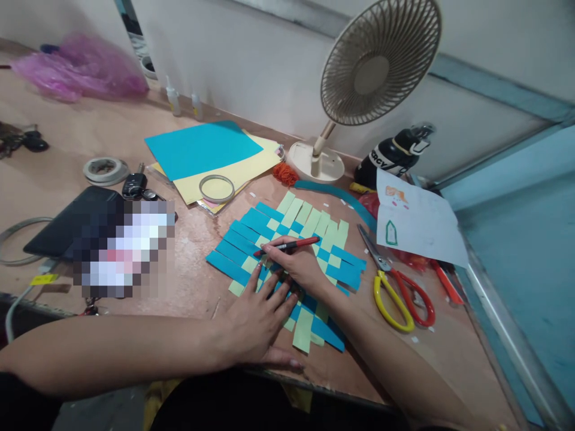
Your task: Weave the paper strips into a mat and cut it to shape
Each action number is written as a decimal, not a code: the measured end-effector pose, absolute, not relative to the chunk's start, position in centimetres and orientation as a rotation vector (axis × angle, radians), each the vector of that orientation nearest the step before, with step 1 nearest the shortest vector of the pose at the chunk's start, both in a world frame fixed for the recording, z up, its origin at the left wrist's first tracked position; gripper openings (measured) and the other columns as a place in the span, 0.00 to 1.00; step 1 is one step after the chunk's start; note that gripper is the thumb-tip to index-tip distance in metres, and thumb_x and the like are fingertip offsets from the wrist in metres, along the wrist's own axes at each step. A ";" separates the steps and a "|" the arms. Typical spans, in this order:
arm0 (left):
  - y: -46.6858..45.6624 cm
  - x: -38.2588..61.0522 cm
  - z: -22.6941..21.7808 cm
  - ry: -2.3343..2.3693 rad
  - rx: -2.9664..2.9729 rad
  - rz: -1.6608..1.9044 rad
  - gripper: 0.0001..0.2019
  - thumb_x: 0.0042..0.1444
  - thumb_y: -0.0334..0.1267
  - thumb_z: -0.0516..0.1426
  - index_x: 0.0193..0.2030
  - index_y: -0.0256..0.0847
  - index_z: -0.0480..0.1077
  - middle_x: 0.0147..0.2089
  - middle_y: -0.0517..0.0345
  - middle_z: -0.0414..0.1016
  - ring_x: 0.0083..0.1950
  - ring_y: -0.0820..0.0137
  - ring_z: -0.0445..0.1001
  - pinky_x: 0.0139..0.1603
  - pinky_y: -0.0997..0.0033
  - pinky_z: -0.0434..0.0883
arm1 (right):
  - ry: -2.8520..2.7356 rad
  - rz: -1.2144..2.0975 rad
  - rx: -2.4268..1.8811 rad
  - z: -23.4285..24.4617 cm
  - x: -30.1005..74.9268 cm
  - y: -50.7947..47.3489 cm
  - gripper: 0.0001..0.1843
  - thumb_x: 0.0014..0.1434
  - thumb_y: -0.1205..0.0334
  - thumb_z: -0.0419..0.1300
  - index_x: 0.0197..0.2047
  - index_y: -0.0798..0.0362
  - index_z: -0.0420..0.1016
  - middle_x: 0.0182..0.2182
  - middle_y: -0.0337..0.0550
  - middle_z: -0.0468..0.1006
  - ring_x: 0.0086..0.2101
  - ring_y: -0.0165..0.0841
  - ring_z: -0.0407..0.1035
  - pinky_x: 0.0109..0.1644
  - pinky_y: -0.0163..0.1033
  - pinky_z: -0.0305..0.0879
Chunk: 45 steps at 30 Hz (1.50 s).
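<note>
A woven mat of blue and pale yellow paper strips lies on the brown table in front of me. My left hand rests flat on its near corner, fingers spread. My right hand lies on the middle of the mat, fingers curled around a red pen that points left.
Red and yellow scissors lie right of the mat, beside a white sheet with drawings. Behind are blue and yellow paper sheets, a tape ring, a desk fan, a dark bottle. A dark tablet and tape roll sit left.
</note>
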<state>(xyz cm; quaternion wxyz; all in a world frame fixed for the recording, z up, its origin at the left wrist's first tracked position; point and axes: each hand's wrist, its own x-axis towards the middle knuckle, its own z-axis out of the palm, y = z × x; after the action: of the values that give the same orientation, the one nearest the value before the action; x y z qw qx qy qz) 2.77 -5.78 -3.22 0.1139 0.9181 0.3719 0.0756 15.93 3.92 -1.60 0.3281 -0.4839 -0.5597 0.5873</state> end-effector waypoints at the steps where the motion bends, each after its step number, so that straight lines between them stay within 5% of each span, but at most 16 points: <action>1: -5.8 2.8 -3.2 1.090 2.691 0.221 0.51 0.58 0.75 0.36 0.72 0.33 0.56 0.73 0.37 0.57 0.74 0.40 0.50 0.71 0.33 0.32 | -1.466 1.521 -1.272 -1.6 15.9 3.9 0.14 0.51 0.50 0.70 0.32 0.52 0.79 0.31 0.46 0.85 0.33 0.38 0.79 0.34 0.38 0.70; 11: -5.6 2.8 -3.4 1.116 2.705 0.280 0.48 0.60 0.74 0.36 0.72 0.36 0.57 0.73 0.38 0.56 0.74 0.43 0.51 0.71 0.35 0.40 | -1.400 1.408 -1.326 -1.5 16.1 4.2 0.15 0.50 0.49 0.71 0.31 0.52 0.79 0.29 0.44 0.84 0.31 0.37 0.77 0.36 0.40 0.71; 17: -5.0 2.7 -3.0 1.194 2.699 0.265 0.51 0.58 0.75 0.38 0.71 0.29 0.59 0.73 0.31 0.56 0.74 0.44 0.52 0.73 0.44 0.41 | -1.343 1.443 -1.286 -1.6 16.2 4.1 0.15 0.48 0.49 0.72 0.30 0.52 0.79 0.28 0.42 0.82 0.31 0.36 0.77 0.37 0.40 0.72; 26: -5.0 2.9 -4.0 1.190 2.667 0.229 0.54 0.56 0.76 0.34 0.74 0.32 0.53 0.74 0.27 0.49 0.75 0.37 0.44 0.70 0.33 0.39 | -1.359 1.424 -1.319 -1.7 15.8 4.1 0.16 0.48 0.49 0.72 0.30 0.53 0.79 0.29 0.44 0.83 0.29 0.34 0.75 0.33 0.38 0.68; 45: -5.1 2.9 -3.2 1.214 2.680 0.175 0.51 0.57 0.76 0.38 0.73 0.34 0.57 0.74 0.30 0.52 0.74 0.38 0.49 0.70 0.33 0.42 | -1.335 1.412 -1.296 -2.3 16.0 4.2 0.17 0.49 0.47 0.71 0.32 0.52 0.78 0.27 0.43 0.81 0.31 0.37 0.77 0.36 0.40 0.70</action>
<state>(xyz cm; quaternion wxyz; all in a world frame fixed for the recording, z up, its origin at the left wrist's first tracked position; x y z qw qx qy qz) 2.90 -5.07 -3.17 0.0968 0.9050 0.4100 0.0590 16.00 4.22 -2.28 0.3922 -0.5103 -0.5257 0.5562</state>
